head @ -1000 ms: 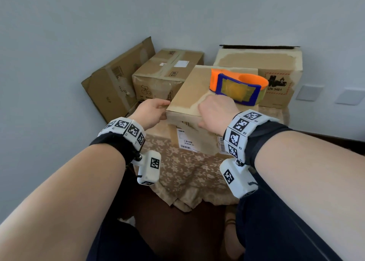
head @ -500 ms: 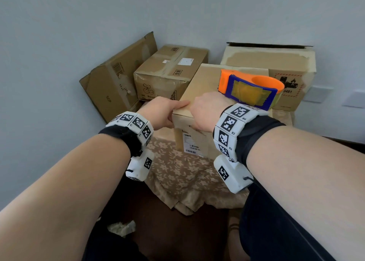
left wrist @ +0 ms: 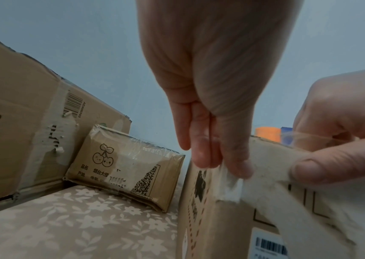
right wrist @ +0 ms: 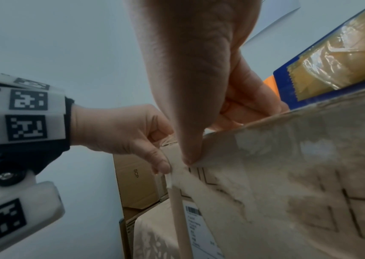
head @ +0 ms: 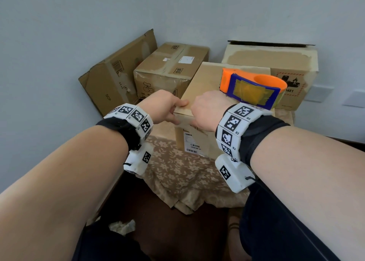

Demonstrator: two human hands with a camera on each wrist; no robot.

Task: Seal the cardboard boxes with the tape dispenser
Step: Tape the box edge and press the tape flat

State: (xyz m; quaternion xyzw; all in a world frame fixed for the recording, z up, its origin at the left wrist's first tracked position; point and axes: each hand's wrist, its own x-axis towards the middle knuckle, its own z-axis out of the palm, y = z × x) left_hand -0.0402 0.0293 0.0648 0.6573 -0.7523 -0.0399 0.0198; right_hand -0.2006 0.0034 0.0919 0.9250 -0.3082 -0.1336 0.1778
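Two hands on one of four boxes

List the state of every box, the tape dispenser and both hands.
Front box: upright, flaps closed, dispenser on top.
Tape dispenser: lying on box, unheld.
Left hand: pinching the box's near top corner.
Right hand: gripping the same edge.
Cherry box: taped shut.
Back right box: top open.

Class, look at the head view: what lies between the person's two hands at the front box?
In the head view, the near top corner of the front box lies between the left hand and right hand; both grip it.
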